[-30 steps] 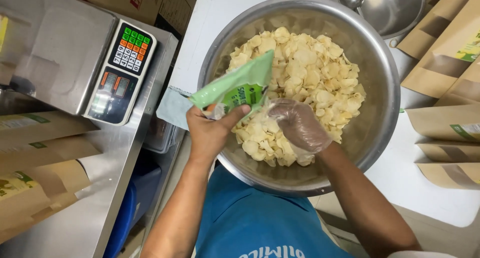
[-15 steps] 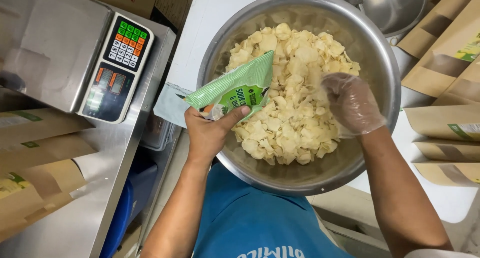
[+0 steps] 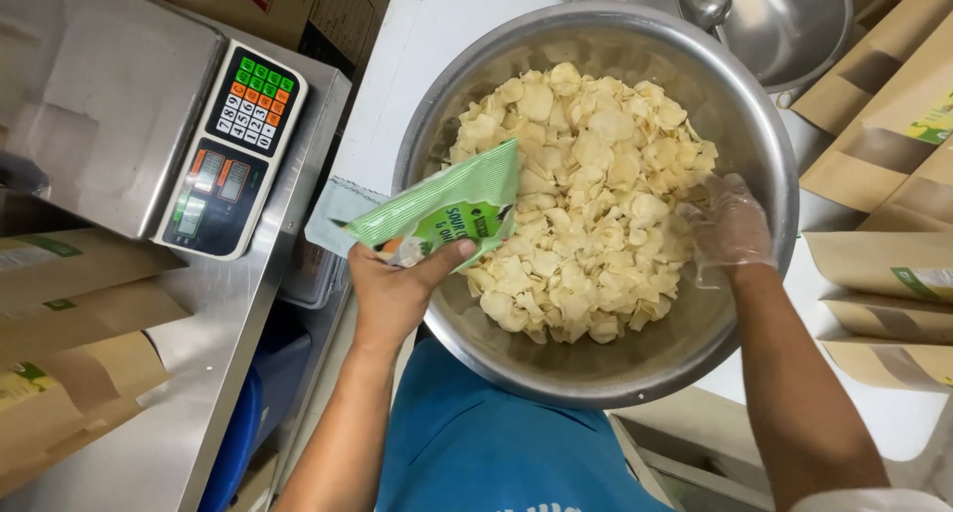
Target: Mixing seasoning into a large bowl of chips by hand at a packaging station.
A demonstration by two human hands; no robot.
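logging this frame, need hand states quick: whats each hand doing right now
Left hand: closed on the green pouch, held over the steel bowl.
Right hand: gloved, in the chips; whether it grips any cannot be told.

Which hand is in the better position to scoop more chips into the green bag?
The right hand, probably. It wears a clear glove and rests on the chips at the right side of the bowl. The left hand is busy holding the green bag over the bowl's left rim.
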